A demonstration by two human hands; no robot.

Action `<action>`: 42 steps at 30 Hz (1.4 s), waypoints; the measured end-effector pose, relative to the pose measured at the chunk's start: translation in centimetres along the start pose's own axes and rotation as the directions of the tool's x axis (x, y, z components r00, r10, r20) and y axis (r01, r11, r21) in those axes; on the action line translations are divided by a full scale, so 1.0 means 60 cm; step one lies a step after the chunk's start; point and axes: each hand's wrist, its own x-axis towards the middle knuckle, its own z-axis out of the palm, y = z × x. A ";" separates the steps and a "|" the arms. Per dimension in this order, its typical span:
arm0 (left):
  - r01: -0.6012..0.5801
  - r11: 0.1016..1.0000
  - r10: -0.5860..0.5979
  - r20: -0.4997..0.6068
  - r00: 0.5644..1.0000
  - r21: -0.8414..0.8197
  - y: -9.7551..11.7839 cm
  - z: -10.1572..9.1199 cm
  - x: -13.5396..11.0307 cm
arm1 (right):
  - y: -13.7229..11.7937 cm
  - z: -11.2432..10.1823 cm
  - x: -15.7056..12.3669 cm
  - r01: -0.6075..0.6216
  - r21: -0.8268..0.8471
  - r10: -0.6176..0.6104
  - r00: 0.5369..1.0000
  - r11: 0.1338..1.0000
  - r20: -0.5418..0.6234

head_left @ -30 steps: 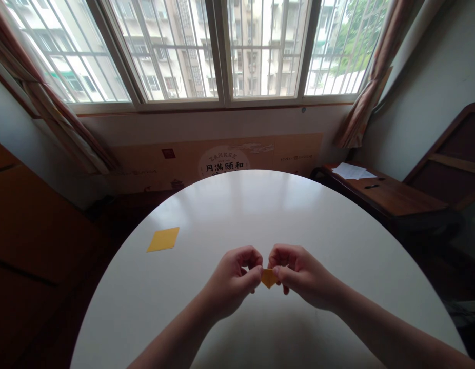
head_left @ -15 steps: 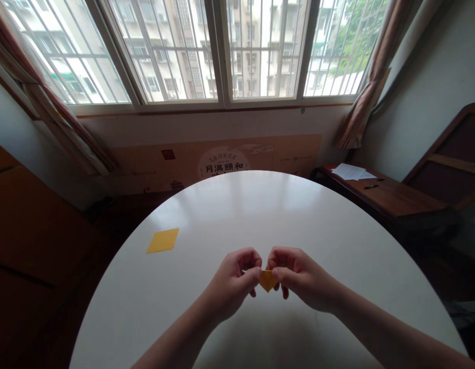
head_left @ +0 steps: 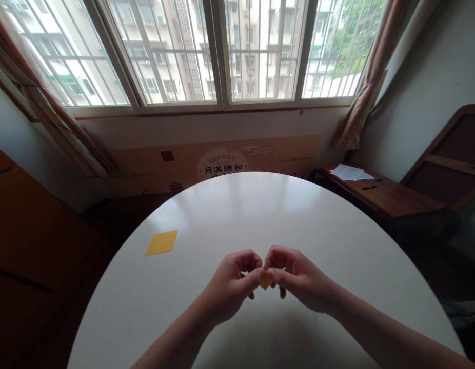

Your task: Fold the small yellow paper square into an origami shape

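Above the near middle of the round white table [head_left: 322,225], both my hands pinch one small folded piece of orange paper [head_left: 265,282]. My left hand [head_left: 232,284] grips it from the left with thumb and curled fingers. My right hand [head_left: 299,279] grips it from the right the same way. Only a small tip of the paper shows below the fingertips; the rest is hidden between them.
A flat orange paper square [head_left: 161,242] lies on the table's left part. A dark wooden side table [head_left: 391,197] at the right holds white sheets [head_left: 351,172] and a pen. A printed cardboard panel [head_left: 222,161] leans under the barred window.
My fingertips have closed tighter over the folded paper, so less of it shows. Both hands have stayed in nearly the same place.
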 end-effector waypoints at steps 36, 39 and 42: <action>-0.191 0.887 0.292 -0.191 0.937 0.420 -0.008 -0.009 0.000 | -0.003 -0.003 0.003 -0.082 0.212 0.099 0.992 0.974 -0.071; -0.178 0.898 0.276 -0.201 0.940 0.402 -0.009 -0.009 0.001 | -0.003 -0.003 0.003 -0.071 0.218 0.089 0.993 0.973 -0.072; -0.149 0.934 0.228 -0.220 0.949 0.324 -0.007 -0.008 0.001 | -0.001 -0.001 0.002 -0.065 0.220 0.080 0.995 0.973 -0.056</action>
